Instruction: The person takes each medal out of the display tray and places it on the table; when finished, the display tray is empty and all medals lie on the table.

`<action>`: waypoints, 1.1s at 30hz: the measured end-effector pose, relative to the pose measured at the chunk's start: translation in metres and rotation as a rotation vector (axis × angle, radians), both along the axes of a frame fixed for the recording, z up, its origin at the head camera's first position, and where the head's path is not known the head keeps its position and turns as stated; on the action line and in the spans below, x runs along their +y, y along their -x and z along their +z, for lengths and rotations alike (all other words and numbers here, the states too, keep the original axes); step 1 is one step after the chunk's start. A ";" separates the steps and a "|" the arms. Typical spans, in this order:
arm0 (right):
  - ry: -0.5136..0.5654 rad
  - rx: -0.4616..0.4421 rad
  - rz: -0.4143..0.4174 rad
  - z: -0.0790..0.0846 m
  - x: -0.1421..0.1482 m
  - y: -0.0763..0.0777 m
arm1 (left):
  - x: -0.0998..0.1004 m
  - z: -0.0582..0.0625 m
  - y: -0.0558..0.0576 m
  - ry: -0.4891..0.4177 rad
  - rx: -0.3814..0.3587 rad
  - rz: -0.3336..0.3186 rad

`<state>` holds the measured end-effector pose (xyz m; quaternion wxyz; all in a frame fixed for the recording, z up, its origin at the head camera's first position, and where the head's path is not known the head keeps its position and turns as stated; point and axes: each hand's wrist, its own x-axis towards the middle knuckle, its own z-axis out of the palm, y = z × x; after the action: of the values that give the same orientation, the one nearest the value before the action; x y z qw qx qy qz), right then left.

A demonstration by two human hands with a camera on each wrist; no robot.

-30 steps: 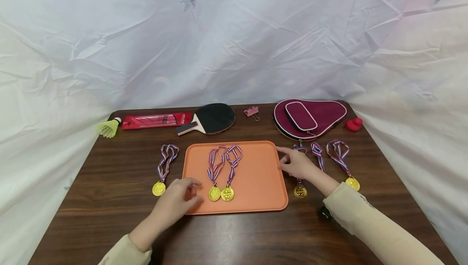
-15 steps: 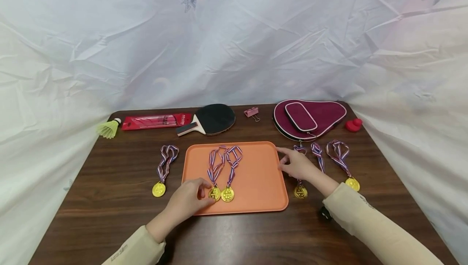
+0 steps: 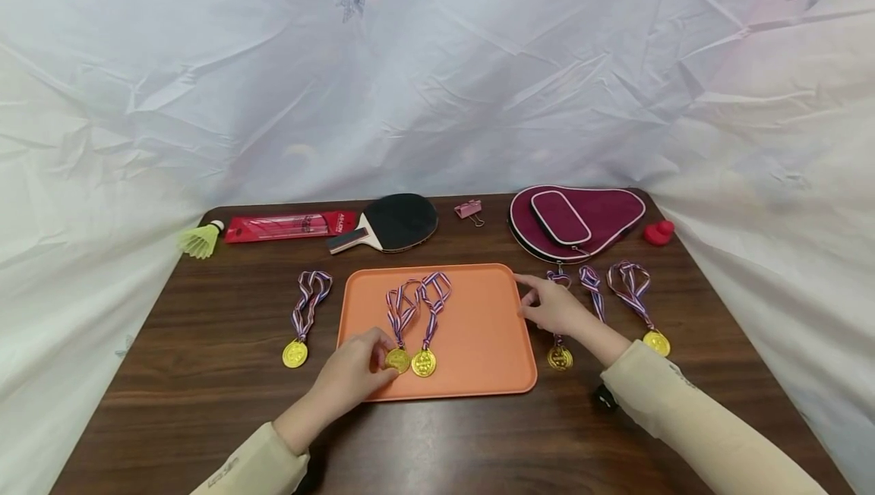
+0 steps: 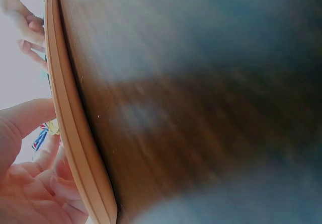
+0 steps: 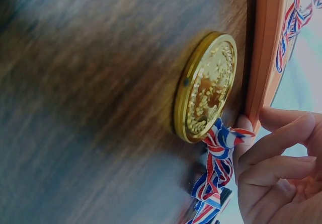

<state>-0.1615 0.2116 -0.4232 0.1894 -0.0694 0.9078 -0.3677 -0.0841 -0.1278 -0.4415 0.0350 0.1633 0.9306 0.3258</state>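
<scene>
My left hand (image 3: 355, 366) reaches over the front left of the orange tray (image 3: 485, 328), thumb and fingers pinching the rim of a gold medal (image 3: 397, 360) on a striped ribbon. Right beside it on the tray lies a second gold medal (image 3: 424, 363). In the left wrist view only a bit of striped ribbon (image 4: 40, 139) and gold shows between the fingers. My right hand (image 3: 557, 309) touches the tray's right edge with fingertips and holds nothing up. Under that hand lies another medal (image 5: 211, 88), its ribbon partly hidden in the head view.
One medal (image 3: 295, 354) lies left of the tray; more lie at the right, including one medal (image 3: 657, 342). Along the back are a shuttlecock (image 3: 200, 240), a red packet (image 3: 290, 226), a table tennis bat (image 3: 399, 223), a binder clip (image 3: 469, 209), a maroon bat case (image 3: 581, 218) and a red rubber duck (image 3: 658, 233).
My left hand has moved right, onto the tray, and taken hold of the left medal. That medal has shifted slightly left and its ribbon has drawn nearer. The right hand stays put.
</scene>
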 end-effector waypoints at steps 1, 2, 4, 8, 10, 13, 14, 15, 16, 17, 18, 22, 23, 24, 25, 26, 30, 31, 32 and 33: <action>-0.001 -0.001 -0.001 0.000 0.000 0.000 | 0.000 0.000 0.000 -0.011 -0.009 -0.002; -0.002 -0.001 -0.001 0.000 0.000 0.000 | -0.001 0.000 0.000 -0.024 -0.018 -0.003; -0.005 0.003 0.004 0.000 0.001 0.000 | -0.002 0.000 0.000 -0.055 -0.036 -0.011; -0.005 0.001 -0.007 0.000 0.001 0.000 | -0.005 0.001 0.000 -0.127 -0.071 -0.024; -0.002 -0.002 -0.011 0.000 0.000 0.000 | -0.006 0.002 0.000 -0.146 -0.075 -0.029; 0.002 -0.005 -0.014 -0.001 0.001 0.000 | -0.007 0.004 -0.001 -0.160 -0.078 -0.032; 0.001 -0.004 -0.014 -0.001 0.001 0.000 | -0.008 0.005 -0.001 -0.162 -0.079 -0.035; 0.002 -0.002 -0.010 -0.001 0.001 0.000 | -0.009 0.006 -0.002 -0.164 -0.080 -0.035; 0.001 -0.002 -0.012 -0.001 0.001 0.000 | -0.009 0.008 -0.002 -0.166 -0.079 -0.034; 0.001 -0.002 -0.015 -0.001 0.001 0.000 | -0.010 0.010 -0.003 -0.170 -0.080 -0.032; 0.000 -0.003 -0.018 -0.001 0.001 0.000 | -0.010 0.012 -0.003 -0.173 -0.076 -0.031; -0.003 -0.005 -0.023 -0.001 0.000 -0.001 | -0.014 0.021 -0.003 -0.179 -0.047 -0.009; -0.003 -0.005 -0.022 -0.001 0.000 -0.001 | -0.016 0.023 -0.003 -0.178 -0.040 -0.002; -0.003 -0.005 -0.021 -0.001 0.000 -0.001 | -0.018 0.026 -0.003 -0.177 -0.031 0.003; -0.002 -0.004 -0.020 -0.001 0.000 -0.001 | -0.019 0.028 -0.003 -0.174 -0.021 0.010; -0.001 -0.004 -0.020 -0.001 0.000 -0.001 | -0.021 0.031 -0.002 -0.173 -0.014 0.017; 0.001 -0.010 -0.026 -0.002 0.000 -0.001 | -0.032 0.041 0.000 -0.197 0.030 0.020; 0.001 -0.012 -0.028 -0.002 0.000 -0.001 | -0.036 0.043 0.001 -0.205 0.045 0.023; 0.001 -0.012 -0.028 -0.002 0.000 0.000 | -0.040 0.045 0.003 -0.209 0.056 0.030; 0.001 -0.014 -0.029 -0.002 0.000 0.000 | -0.045 0.047 0.004 -0.209 0.072 0.037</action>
<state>-0.1612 0.2116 -0.4255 0.1902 -0.0539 0.9073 -0.3712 -0.0881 -0.1731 -0.3945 -0.0215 0.1606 0.8950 0.4156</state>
